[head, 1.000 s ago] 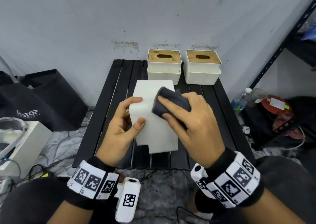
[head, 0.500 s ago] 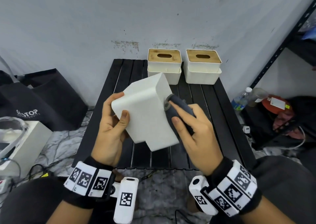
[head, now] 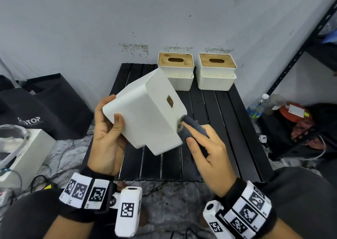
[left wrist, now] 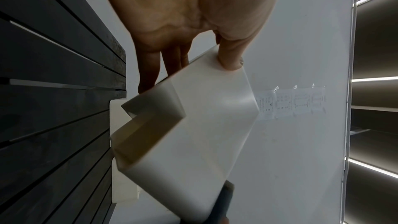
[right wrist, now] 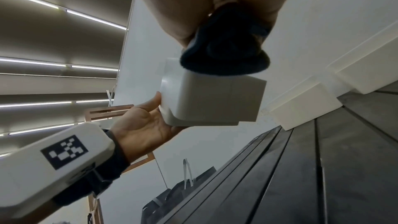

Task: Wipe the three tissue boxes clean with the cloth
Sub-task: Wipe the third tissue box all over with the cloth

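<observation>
A white tissue box (head: 145,111) hangs tilted above the black slatted table (head: 228,129), gripped at its left end by my left hand (head: 107,133), thumb on the near face. In the left wrist view the same box (left wrist: 204,134) shows its open underside, with the thumb (left wrist: 230,57) on its edge. My right hand (head: 206,147) holds a dark grey cloth (head: 193,129) bunched against the box's right end; the right wrist view has that cloth (right wrist: 226,48) pressed on the box (right wrist: 213,98). Two more tissue boxes with wooden lids (head: 176,72) (head: 216,72) stand at the table's back edge.
A black bag (head: 45,107) and a white case (head: 23,153) lie on the floor to the left. A plastic bottle (head: 257,105), red items and a black metal rack (head: 295,56) are on the right. The wall rises right behind the table.
The box has been turned in my left hand, so another face now points up. The cloth has slid from the top face to the box's right end.
</observation>
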